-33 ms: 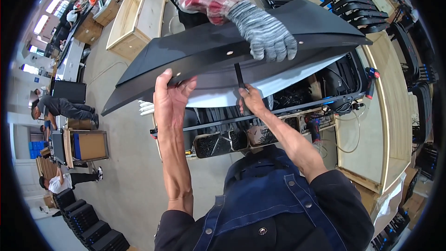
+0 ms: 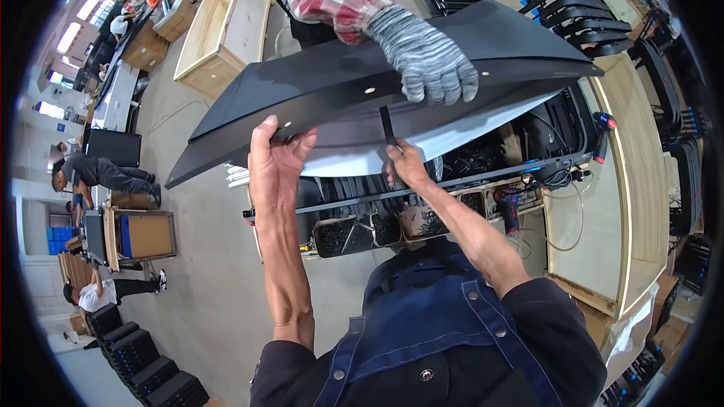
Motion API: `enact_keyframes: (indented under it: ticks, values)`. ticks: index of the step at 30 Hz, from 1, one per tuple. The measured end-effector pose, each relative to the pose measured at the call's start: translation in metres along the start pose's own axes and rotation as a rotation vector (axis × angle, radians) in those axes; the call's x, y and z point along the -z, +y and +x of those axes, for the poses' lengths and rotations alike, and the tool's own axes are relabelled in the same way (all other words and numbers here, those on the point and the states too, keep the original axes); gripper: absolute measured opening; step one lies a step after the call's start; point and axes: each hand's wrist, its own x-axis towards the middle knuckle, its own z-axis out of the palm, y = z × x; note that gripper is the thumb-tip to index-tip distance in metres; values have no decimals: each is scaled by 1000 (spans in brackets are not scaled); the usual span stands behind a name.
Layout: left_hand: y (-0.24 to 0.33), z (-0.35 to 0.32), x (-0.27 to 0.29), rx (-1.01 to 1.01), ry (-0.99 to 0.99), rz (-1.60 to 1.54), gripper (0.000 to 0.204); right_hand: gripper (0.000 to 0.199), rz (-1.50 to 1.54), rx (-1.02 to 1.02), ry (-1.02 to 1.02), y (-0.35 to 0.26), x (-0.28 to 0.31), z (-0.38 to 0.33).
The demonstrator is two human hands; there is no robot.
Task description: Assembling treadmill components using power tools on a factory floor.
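Observation:
A long black panel with angled ends is held tilted in front of me, with pale round spots along its near edge. My left hand is closed on that edge, its thumb on the face and its fingers partly hidden. In my right hand is a narrow black strip, its upper end against or just in front of the panel's underside; I cannot tell if they touch. From across, a co-worker's gloved hand in a checked sleeve presses on the panel. A white sheet shows beneath it.
Below the panel is a black-framed workbench with bins of small black parts along its near side. A power tool hangs at right beside a wooden crate. Another wooden crate stands far left. Several people work farther left.
The panel's near edge and the co-worker's gloved hand have shifted very slightly down and left. Both my hands keep their grips.

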Motion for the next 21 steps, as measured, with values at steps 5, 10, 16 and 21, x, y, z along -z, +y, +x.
enact_keyframes:
  ticks: [5, 10, 16, 21]
  values:
    - [-10, -5, -14, 27, 72, -87, 24, 51, -253, 94, -61, 17, 45, -2]
    - [-17, -32, 5, -8, 159, -45, 25, 66, 290, 198, -70, -123, 176, -104]
    - [-41, -38, -2, -30, 210, -116, 24, 45, 614, 401, 95, -193, 311, -105]
    - [-56, -43, 3, -52, 315, -27, 24, 39, 333, 231, 342, -212, 317, -115]
